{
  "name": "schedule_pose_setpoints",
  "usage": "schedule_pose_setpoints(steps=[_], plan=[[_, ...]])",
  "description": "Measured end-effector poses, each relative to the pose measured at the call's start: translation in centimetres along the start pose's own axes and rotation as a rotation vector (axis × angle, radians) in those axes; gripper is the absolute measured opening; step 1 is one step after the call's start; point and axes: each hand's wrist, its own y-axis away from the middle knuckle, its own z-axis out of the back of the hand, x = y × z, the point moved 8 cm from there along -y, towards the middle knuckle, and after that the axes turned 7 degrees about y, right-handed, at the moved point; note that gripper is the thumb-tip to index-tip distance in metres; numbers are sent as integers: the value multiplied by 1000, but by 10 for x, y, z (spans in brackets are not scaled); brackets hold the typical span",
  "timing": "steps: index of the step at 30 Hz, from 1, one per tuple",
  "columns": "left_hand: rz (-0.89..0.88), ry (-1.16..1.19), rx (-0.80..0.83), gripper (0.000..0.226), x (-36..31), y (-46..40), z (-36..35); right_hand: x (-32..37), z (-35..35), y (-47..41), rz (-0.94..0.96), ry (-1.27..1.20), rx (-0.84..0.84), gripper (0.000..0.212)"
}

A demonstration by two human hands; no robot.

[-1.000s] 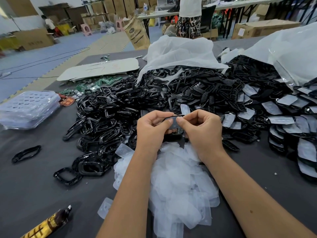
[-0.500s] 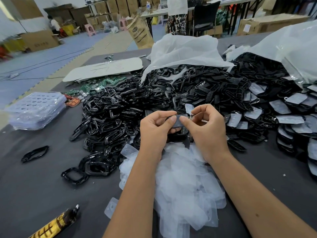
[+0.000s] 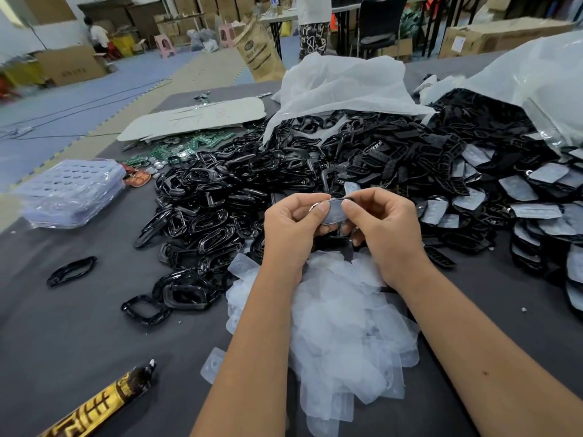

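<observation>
My left hand (image 3: 291, 228) and my right hand (image 3: 383, 228) meet above the grey table (image 3: 79, 335) and together hold a small black plastic part (image 3: 336, 212) with a pale film on its face. Both thumbs and forefingers pinch its top edge. Below my wrists lies a heap of peeled translucent film pieces (image 3: 344, 326). Behind the hands spreads a big pile of glossy black frames (image 3: 214, 197). To the right lie black parts with film (image 3: 536, 209) on them.
A stack of clear blister trays (image 3: 69, 190) sits at the left, a lone black ring (image 3: 72, 271) near it. A yellow-black tube (image 3: 104, 405) lies at the front left. White bags (image 3: 344, 83), green circuit boards (image 3: 176, 149) and a cardboard sheet (image 3: 195, 118) are farther back. A person stands beyond the table.
My view has shifted slightly, and the hands have stayed together on the part. My fingers have worked along its top edge, and the film-covered face now shows more between the thumbs.
</observation>
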Motion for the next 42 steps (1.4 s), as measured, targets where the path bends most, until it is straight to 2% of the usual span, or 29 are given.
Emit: schedule_pose_setpoints(steps=[2, 8, 32, 39, 42], plan=[[-4, 3, 17, 9, -1, 1, -1, 2, 0, 1, 6, -2, -1, 10], [-31, -61, 49, 22, -3, 1, -3, 0, 3, 1, -9, 9, -38, 9], [15, -53, 51, 19, 1, 1, -2, -4, 0, -1, -20, -8, 9, 17], [17, -92, 46, 23, 4, 0, -1, -2, 2, 0, 91, 235, -79, 15], [32, -72, 33, 24, 4, 0, 0, 0, 5, 0, 98, 263, -109, 20]])
